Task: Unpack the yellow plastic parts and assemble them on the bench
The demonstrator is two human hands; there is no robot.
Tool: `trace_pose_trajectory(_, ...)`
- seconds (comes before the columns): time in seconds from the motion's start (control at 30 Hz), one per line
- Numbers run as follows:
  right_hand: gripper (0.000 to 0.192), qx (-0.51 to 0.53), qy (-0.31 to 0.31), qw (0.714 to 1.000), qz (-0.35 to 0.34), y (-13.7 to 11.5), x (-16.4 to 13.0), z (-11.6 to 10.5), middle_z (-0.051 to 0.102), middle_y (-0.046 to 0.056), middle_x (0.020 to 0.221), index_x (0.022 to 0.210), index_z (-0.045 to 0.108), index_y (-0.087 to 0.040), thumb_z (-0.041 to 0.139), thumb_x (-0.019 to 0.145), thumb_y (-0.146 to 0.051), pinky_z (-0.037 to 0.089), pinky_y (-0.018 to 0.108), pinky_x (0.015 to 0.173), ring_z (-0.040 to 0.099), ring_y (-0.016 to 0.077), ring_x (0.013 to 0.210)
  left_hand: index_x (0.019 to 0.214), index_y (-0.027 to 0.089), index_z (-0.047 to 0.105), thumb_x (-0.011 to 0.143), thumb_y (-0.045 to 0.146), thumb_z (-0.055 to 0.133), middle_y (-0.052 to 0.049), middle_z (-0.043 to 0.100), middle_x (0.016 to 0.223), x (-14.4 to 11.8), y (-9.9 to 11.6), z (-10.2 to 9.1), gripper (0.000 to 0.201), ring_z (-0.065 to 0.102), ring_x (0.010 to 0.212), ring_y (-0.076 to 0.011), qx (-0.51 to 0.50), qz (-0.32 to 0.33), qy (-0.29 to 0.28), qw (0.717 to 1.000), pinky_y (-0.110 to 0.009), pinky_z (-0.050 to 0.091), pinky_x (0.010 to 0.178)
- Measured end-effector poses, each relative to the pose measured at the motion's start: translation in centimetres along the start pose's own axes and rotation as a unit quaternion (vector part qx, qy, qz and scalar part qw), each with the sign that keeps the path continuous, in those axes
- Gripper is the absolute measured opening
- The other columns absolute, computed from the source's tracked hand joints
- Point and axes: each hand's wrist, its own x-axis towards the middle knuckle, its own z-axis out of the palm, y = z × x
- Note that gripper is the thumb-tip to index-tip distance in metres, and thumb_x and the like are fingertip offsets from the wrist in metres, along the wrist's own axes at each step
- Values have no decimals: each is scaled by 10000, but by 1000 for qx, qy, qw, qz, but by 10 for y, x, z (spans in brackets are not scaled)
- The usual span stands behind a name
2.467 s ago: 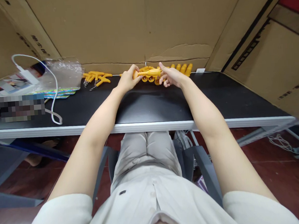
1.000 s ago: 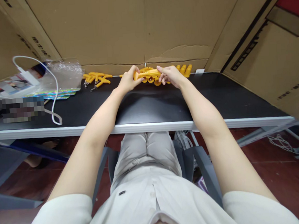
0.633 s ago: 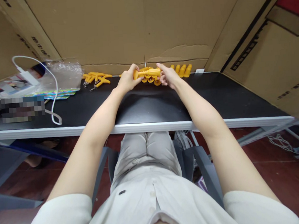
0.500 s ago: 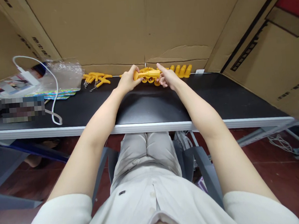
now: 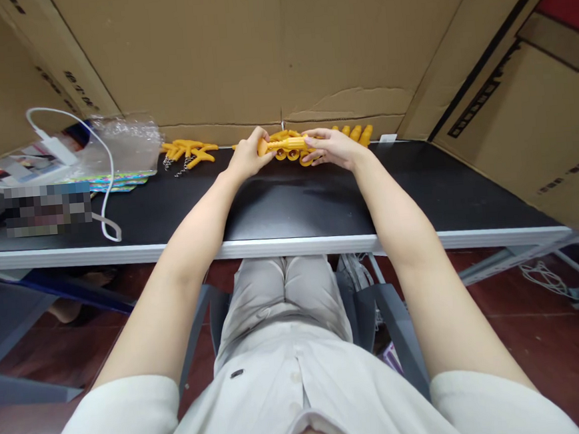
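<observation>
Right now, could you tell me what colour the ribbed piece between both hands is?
Yellow-orange ribbed piece; head view.

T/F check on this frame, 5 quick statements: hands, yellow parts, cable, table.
1. Both hands hold one ribbed yellow piece between them. True: the left hand grips its left end, the right hand its right end.
2. The table top is white. False: it is black with a pale front edge.
3. A white cable lies on the left part of the table. True.
4. The yellow claw-shaped parts lie to the right of the right hand. False: they lie left of the left hand, near the clear plastic bag.
5. Cardboard stands behind the table. True.
</observation>
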Motion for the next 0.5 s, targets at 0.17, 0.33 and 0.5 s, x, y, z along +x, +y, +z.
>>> trace_pose_trajectory(0.17, 193, -12, 31, 999, -7, -2, 1, 5, 763, 29, 916, 1020, 700, -179, 873, 994, -258, 590, 211, 597, 699, 104, 627, 1155, 257, 642, 978, 343, 840, -50, 730, 916, 0, 2, 0, 279, 766, 937, -294, -10, 1, -14, 1000, -473, 610, 1011)
trace_pose_trajectory(0.33, 231, -30, 41, 998, -25, 3, 7, 1, 721, 19, 849, 996, 707, -176, 903, 968, -294, 591, 232, 628, 668, 101, 610, 1199, 267, 652, 972, 361, 851, -44, 730, 918, -1, 3, 1, 316, 768, 937, -293, -15, 9, -13, 1000, -479, 609, 1023)
trace_pose_trajectory(0.5, 252, -30, 48, 998, -37, 5, 11, -1, 680, 12, 780, 961, 713, -176, 914, 964, -329, 610, 249, 662, 673, 118, 626, 1179, 268, 647, 965, 343, 852, -52, 741, 934, 2, -5, 6, 305, 779, 948, -296, -8, 13, -5, 1000, -454, 606, 1006)
